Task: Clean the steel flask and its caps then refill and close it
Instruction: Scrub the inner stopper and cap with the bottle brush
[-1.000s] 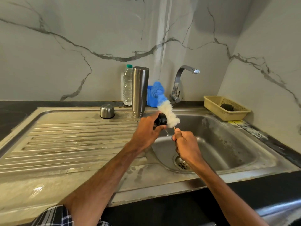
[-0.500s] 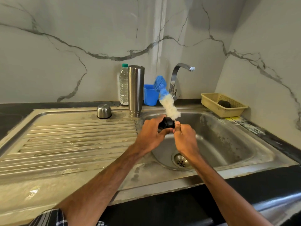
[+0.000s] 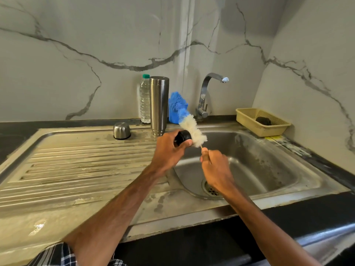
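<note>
Over the sink (image 3: pixel 269 194), the left hand (image 3: pixel 169 150) grips the black inner cap (image 3: pixel 182 136) while the right hand (image 3: pixel 216 169) clasps the brush (image 3: pixel 193 129) scrubbing it; rinsing probably comes next.

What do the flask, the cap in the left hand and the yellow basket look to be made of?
Flask: brushed steel, going by its grey sheen and soft vertical reflections. Cap in the left hand: probably plastic, black and slightly glossy. Basket: likely plastic, matt yellow with moulded mesh walls.
</note>
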Motion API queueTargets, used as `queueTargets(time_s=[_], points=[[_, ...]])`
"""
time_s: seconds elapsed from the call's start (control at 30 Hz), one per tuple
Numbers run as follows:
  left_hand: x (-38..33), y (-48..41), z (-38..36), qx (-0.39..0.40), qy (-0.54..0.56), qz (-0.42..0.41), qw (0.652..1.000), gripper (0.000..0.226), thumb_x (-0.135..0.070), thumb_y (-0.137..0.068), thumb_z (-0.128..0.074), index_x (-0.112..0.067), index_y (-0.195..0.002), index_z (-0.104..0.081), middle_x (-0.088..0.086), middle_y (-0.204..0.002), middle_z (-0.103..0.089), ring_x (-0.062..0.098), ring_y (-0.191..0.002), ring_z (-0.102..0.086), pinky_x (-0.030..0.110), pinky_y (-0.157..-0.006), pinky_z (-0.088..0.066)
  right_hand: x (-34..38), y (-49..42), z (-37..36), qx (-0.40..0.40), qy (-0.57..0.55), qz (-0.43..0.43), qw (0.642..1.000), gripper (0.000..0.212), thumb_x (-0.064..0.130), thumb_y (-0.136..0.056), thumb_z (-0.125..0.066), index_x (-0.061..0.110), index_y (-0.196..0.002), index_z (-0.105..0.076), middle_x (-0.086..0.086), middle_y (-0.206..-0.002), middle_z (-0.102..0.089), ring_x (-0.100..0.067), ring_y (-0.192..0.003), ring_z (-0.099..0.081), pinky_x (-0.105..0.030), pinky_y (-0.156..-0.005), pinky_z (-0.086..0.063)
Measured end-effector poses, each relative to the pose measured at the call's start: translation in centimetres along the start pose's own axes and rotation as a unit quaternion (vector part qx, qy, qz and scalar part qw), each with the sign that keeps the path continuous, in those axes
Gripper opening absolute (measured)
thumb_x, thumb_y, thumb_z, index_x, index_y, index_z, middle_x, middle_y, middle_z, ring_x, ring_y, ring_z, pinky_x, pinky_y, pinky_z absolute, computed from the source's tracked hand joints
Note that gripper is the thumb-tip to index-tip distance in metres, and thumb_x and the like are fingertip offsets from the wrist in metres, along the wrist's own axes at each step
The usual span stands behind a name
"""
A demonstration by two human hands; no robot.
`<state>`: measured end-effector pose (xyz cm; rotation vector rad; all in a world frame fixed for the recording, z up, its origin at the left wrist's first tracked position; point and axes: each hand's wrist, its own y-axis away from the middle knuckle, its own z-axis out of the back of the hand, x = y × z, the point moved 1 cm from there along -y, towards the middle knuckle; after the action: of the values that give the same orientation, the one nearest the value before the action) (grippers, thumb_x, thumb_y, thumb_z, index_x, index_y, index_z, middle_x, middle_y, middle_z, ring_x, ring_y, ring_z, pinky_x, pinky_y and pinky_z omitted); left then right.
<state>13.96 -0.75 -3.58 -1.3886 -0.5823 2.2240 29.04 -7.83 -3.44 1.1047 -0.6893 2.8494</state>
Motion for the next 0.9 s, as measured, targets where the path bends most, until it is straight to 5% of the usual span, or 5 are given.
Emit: queueTargets(time_s=[0.17, 0.33, 0.5, 0.63, 0.9], points=[[-1.6, 1.2, -1.9, 0.054, -0.006, -0.023, 0.998, 0.038, -0.047, -0.087, -0.07, -0.022, -0.116, -0.072, -0.007, -0.095, -0.076, 0.008, -0.085, -0.071, 0.037, -0.078, -0.059, 0.3, -1.2, 0.2, -0.037, -0.029, -0.015, 0.999, 0.05, 0.028, -0.11, -0.032, 0.01, -0.069, -0.056, 0.0, -0.058, -0.056, -0.014, -0.049, -0.048, -0.031, -0.051, -0.034], [-0.7, 0.3, -0.1, 0.011, 0.009, 0.008, 1.0, 0.037, -0.047, -0.088, -0.071, -0.017, -0.111, -0.074, -0.001, -0.094, -0.077, 0.015, -0.082, -0.072, 0.041, -0.074, -0.06, -0.2, 0.0, 0.3, -0.005, 0.004, -0.002, 1.0, 0.053, 0.03, -0.109, -0.031, 0.003, -0.074, -0.06, -0.009, -0.065, -0.063, -0.026, -0.062, -0.058, -0.04, -0.062, -0.043], [-0.6, 0.2, -0.9, -0.009, 0.057, 0.064, 0.996, 0.022, -0.04, -0.088, -0.076, -0.019, -0.093, -0.075, 0.005, -0.082, -0.077, 0.026, -0.074, -0.074, 0.051, -0.069, -0.06, 1.0, -0.5, -0.1, -0.021, -0.019, -0.007, 1.0, 0.053, 0.026, -0.109, -0.032, 0.007, -0.066, -0.055, 0.001, -0.055, -0.054, -0.018, -0.053, -0.05, -0.036, -0.059, -0.032], [-0.2, 0.4, -1.1, -0.043, 0.196, 0.168, 0.965, 0.01, -0.027, -0.089, -0.078, -0.02, -0.096, -0.074, 0.007, -0.086, -0.079, 0.022, -0.076, -0.078, 0.053, -0.081, -0.062, 0.3, -0.1, -0.3, -0.007, 0.007, -0.006, 1.0, 0.052, 0.029, -0.109, -0.031, 0.01, -0.066, -0.054, 0.001, -0.056, -0.053, -0.019, -0.054, -0.05, -0.035, -0.057, -0.033], [-1.8, 1.3, -2.1, -0.052, 0.373, 0.251, 0.892, 0.037, -0.02, -0.087, -0.078, 0.001, -0.117, -0.07, 0.014, -0.102, -0.078, 0.028, -0.093, -0.076, 0.047, -0.094, -0.058, 1.0, -0.2, -0.2, -0.035, -0.06, -0.032, 0.997, 0.053, 0.029, -0.11, -0.032, 0.012, -0.064, -0.054, 0.005, -0.051, -0.05, -0.012, -0.047, -0.043, -0.025, -0.049, -0.033]])
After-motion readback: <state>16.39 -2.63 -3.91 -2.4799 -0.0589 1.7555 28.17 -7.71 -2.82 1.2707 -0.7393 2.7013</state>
